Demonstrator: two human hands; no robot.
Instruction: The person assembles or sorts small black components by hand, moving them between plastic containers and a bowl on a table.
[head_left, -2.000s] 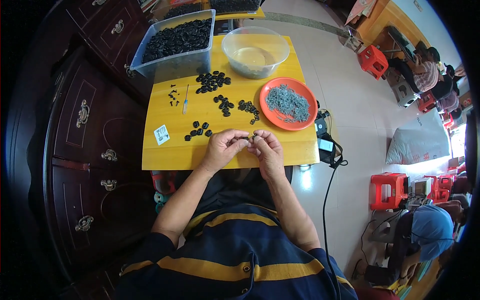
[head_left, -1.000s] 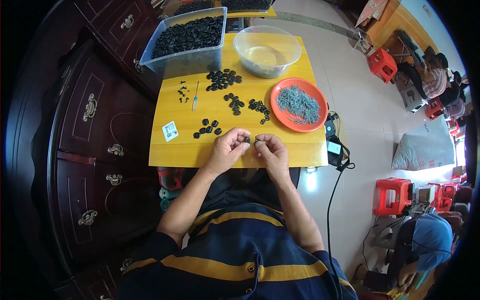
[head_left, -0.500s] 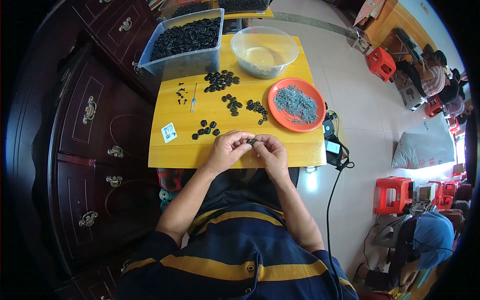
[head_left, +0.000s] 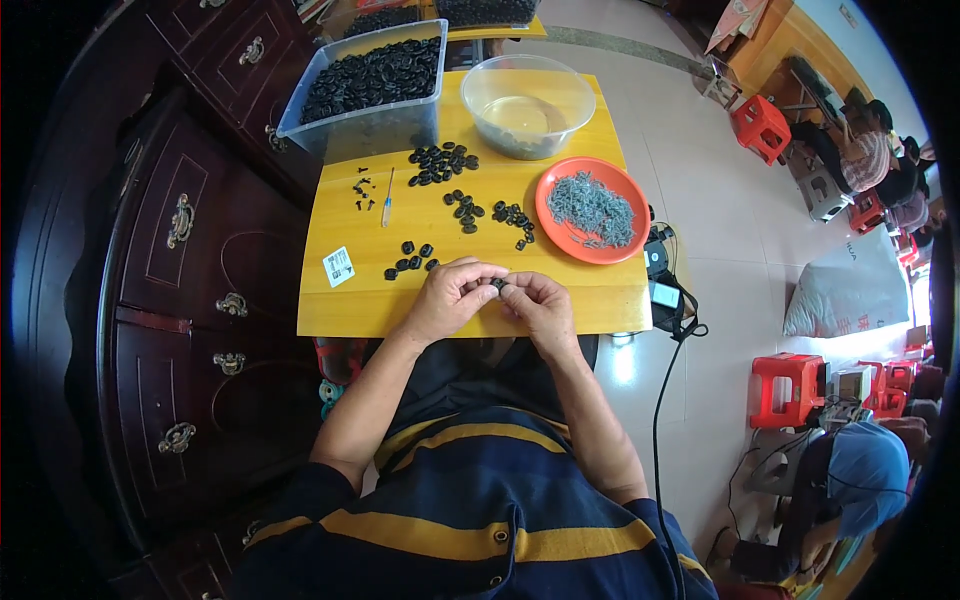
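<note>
Over the near edge of the yellow table (head_left: 370, 315), my left hand (head_left: 452, 300) and my right hand (head_left: 543, 308) meet. Between their fingertips they pinch a small black plastic part (head_left: 498, 284), partly covered by the fingers. Just beyond my left hand lies a loose group of black plastic pieces (head_left: 415, 262). Farther up are more oval black pieces (head_left: 465, 210), a bigger cluster (head_left: 440, 163) and a group of smaller black parts (head_left: 512, 214). A red plate (head_left: 553, 235) heaped with small grey metal pieces (head_left: 592, 208) stands beyond my right hand.
At the back left stands a clear bin (head_left: 375, 140) full of black pieces, beside a round clear tub (head_left: 570, 115). A thin blue-handled tool (head_left: 387, 210), tiny black bits (head_left: 364, 188) and a white label card (head_left: 338, 266) lie at left. A black cable (head_left: 660, 420) hangs at right.
Both hands have shifted very slightly to the left, still pinching the small black part together. The pieces on the table look the same.
</note>
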